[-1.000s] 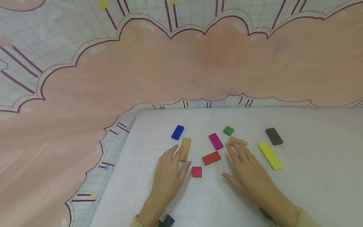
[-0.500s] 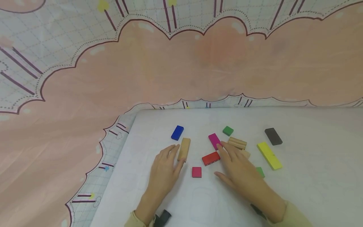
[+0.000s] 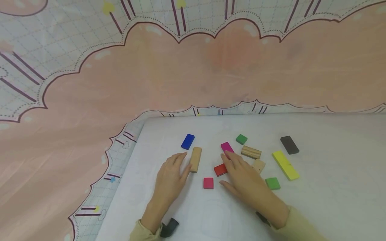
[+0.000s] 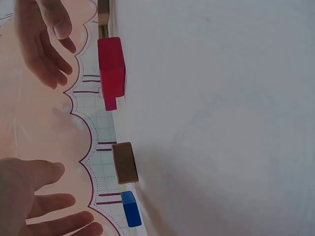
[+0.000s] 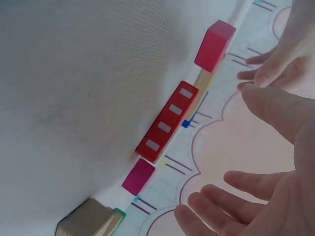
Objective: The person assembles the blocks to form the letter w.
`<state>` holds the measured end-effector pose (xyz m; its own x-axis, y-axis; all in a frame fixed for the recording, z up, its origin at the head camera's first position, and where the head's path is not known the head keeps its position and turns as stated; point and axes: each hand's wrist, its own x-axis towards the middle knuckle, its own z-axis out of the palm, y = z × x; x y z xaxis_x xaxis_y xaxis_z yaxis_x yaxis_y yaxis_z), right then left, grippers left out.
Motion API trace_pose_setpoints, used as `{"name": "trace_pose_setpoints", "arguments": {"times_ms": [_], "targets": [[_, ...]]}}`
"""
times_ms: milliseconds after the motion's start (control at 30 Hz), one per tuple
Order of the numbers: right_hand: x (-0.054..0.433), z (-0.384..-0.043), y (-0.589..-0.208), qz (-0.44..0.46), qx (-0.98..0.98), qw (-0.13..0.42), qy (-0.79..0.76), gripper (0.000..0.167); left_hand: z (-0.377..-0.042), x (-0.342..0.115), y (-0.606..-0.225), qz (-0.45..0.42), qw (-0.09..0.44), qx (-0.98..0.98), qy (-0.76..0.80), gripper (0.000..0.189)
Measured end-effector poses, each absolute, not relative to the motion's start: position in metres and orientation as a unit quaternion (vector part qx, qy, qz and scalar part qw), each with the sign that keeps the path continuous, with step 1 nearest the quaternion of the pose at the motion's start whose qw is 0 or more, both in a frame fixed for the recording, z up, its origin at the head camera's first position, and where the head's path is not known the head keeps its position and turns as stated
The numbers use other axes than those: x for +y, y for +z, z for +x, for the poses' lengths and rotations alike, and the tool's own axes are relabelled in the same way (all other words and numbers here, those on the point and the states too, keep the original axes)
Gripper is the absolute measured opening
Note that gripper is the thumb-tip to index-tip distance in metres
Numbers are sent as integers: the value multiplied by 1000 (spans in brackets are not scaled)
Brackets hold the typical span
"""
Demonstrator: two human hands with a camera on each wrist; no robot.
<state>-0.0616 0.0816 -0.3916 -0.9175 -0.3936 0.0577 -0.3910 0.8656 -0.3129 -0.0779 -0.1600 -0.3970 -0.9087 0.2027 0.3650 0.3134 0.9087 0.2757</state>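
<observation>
My left hand hovers with relaxed, spread fingers, its fingertips just left of a plain wooden block. Above that block lies a blue block. Thumb and fingers apart, my right hand overlaps a red block and the near end of a magenta block in the head view. In the right wrist view, the red block shows several pale rectangles along its side. A small pinkish-red square block sits between the hands. Both hands hold nothing; in the left wrist view the left fingers are well apart.
Right of the right hand lie a grooved wooden block, another wooden block, a light green block, a yellow block and a black block. A dark green block lies farther back. A patterned curtain hangs behind the white table.
My right hand has moved left, off the grooved wooden block, uncovering another wooden block and the light green one. My left hand has drifted slightly left. The blocks stay put.
</observation>
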Motion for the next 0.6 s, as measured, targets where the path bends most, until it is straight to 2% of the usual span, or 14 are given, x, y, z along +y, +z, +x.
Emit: {"name": "trace_pose_setpoints", "arguments": {"times_ms": [600], "targets": [[59,-74,-390,-222,960,14,-168,79,-94,-168,-399,-112,155,-966,-172,39]]}}
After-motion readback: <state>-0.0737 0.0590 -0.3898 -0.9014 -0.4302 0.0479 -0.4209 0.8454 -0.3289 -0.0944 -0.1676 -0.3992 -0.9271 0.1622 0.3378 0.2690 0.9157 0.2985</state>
